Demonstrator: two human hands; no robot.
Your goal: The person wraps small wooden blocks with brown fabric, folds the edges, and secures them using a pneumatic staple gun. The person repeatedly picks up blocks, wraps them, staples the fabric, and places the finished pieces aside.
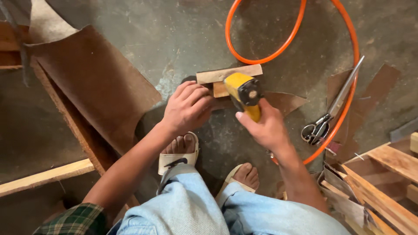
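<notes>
While the left hand [187,106] presses curled fingers on the wood block [228,74], right hand [263,128] grips the yellow tool [244,93].

Setting: a small workshop for wood and leather-like sheet work, floor level. Landmark is the orange air hose [344,104] looped over a bare, stained concrete floor [174,35]; large scissors [333,109] lie across it, brown sheet offcuts [93,82] spread well to its left. Stacked wooden slats [383,182] sit just right of the hose's lower run.

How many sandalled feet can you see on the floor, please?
2: the left foot below the left hand, the right foot below the right hand gripping the yellow tool.
</notes>
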